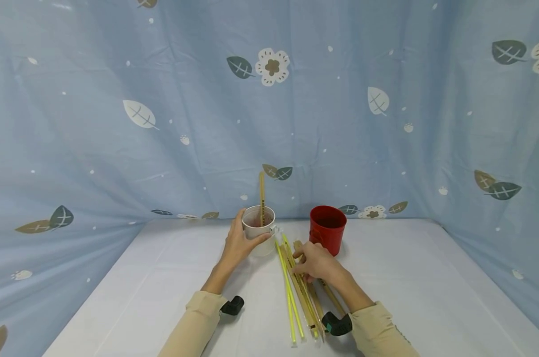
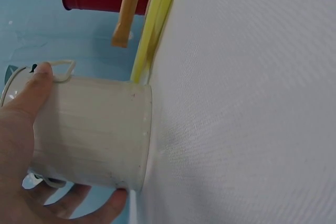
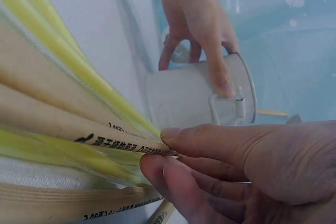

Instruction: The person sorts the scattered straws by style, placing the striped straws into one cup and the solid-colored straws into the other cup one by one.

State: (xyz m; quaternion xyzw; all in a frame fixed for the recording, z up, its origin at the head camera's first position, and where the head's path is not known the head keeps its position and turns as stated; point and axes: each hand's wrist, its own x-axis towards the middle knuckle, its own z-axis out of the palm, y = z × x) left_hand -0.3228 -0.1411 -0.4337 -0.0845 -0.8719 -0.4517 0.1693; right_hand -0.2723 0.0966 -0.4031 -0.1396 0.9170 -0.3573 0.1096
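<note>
My left hand (image 1: pixel 238 247) grips a white metal cup (image 1: pixel 264 246) by its side, thumb near the rim by a small wire handle (image 2: pixel 65 69). The cup stands upright on the table. One paper-wrapped straw (image 1: pixel 262 191) stands inside it. Between thumb and fingers, my right hand (image 1: pixel 317 263) pinches a brown paper-wrapped straw (image 3: pixel 68 124) with black print, over a loose pile. In that pile lie yellow straws (image 1: pixel 291 312) in clear sleeves and more brown wrapped straws (image 1: pixel 333 297). The right palm hides part of the pile.
A red cup (image 1: pixel 335 238) stands upright just beyond my right hand; its inside looks dark. White cloth (image 1: pixel 162 297) covers the table. Blue patterned fabric (image 1: pixel 207 124) hangs behind and at the sides.
</note>
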